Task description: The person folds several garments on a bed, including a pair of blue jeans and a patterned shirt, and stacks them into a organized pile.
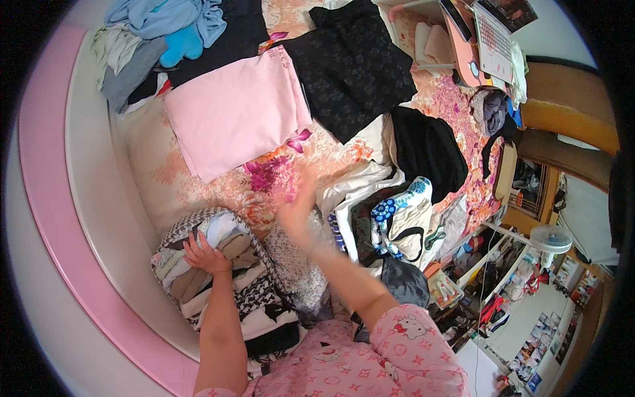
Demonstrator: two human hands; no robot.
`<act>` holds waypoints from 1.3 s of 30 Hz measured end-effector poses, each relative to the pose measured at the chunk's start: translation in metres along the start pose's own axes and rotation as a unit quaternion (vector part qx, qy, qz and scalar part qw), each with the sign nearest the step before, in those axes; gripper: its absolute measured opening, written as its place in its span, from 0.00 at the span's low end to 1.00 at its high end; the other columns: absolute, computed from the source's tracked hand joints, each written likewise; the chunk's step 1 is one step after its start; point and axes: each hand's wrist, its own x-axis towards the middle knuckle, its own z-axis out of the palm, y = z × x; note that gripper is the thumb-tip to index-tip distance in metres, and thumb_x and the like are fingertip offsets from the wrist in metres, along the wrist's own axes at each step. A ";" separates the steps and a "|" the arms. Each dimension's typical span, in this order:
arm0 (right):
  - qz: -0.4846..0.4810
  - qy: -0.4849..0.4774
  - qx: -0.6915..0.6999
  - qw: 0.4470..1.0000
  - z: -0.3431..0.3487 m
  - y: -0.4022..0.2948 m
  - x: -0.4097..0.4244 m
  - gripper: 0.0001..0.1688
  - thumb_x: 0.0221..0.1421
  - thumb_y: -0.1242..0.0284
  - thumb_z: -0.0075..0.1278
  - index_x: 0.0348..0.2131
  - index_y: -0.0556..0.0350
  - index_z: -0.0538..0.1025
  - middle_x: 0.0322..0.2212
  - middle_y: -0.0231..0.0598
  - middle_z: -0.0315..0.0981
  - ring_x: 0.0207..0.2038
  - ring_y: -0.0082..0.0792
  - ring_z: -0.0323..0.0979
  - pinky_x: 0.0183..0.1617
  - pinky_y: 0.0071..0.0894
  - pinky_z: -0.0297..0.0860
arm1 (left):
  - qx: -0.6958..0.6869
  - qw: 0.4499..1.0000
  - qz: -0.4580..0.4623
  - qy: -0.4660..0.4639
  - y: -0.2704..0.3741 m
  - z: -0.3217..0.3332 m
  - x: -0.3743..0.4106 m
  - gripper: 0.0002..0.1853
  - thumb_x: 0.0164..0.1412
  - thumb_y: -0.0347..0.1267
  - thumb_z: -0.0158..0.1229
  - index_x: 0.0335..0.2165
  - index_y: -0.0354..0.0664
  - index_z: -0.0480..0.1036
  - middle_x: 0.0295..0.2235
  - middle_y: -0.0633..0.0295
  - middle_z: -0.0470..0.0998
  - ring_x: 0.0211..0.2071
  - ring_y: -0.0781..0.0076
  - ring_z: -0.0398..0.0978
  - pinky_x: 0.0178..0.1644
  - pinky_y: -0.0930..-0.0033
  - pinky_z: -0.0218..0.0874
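Note:
My left hand (206,255) rests with spread fingers on rolled and folded clothes (235,250) packed in a houndstooth fabric storage bag (198,218). My right hand (297,211), blurred, is above the floral bedsheet (268,173), between the bag and a pile of clothes; its fingers cannot be made out. A folded pink cloth (238,111) lies flat beyond both hands. Black patterned clothing (347,64) is spread to its right. Folded white garments (357,186) and a blue-flowered white garment (402,213) are stacked right of my right hand. A silvery sequined item (297,263) lies beside the bag.
A padded bed edge with a pink band (44,149) curves along the left. Light blue clothing (168,20) and a grey garment (131,74) are heaped at the top left. A small table with a laptop (493,42) stands top right. A fan (550,240) and full shelves are at right.

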 end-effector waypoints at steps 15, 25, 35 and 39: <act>-0.059 -0.010 -0.182 0.981 -0.057 -0.012 0.286 0.13 0.40 0.71 0.53 0.25 0.65 0.74 0.24 0.54 0.72 0.27 0.47 0.72 0.33 0.39 0.68 | -0.003 0.998 0.005 0.063 -0.012 0.026 -0.007 0.28 0.62 0.46 0.21 0.53 0.49 0.58 0.56 0.56 0.57 0.58 0.49 0.49 0.58 0.44 0.31; -0.450 -0.469 -0.419 0.634 0.051 0.046 0.070 0.28 0.47 0.73 0.41 0.50 0.57 0.67 0.20 0.36 0.71 0.24 0.33 0.71 0.38 0.39 0.66 | -0.014 0.997 0.022 0.066 -0.007 0.025 -0.001 0.28 0.63 0.45 0.21 0.53 0.48 0.58 0.56 0.54 0.56 0.58 0.48 0.48 0.58 0.45 0.31; -0.118 -0.061 -0.152 0.979 -0.013 -0.010 0.192 0.18 0.40 0.78 0.53 0.37 0.55 0.71 0.32 0.43 0.69 0.35 0.42 0.68 0.39 0.34 0.65 | -0.014 0.998 0.013 0.066 -0.011 0.024 -0.008 0.29 0.63 0.46 0.20 0.54 0.48 0.57 0.57 0.53 0.56 0.58 0.46 0.48 0.58 0.43 0.31; -0.183 0.057 -0.544 0.817 -0.048 0.053 0.288 0.61 0.27 0.72 0.62 0.60 0.35 0.48 0.58 0.51 0.42 0.58 0.62 0.43 0.55 0.62 0.50 | -0.031 0.997 0.021 0.068 -0.015 0.031 -0.009 0.29 0.63 0.48 0.19 0.54 0.49 0.57 0.56 0.52 0.56 0.58 0.46 0.48 0.57 0.43 0.32</act>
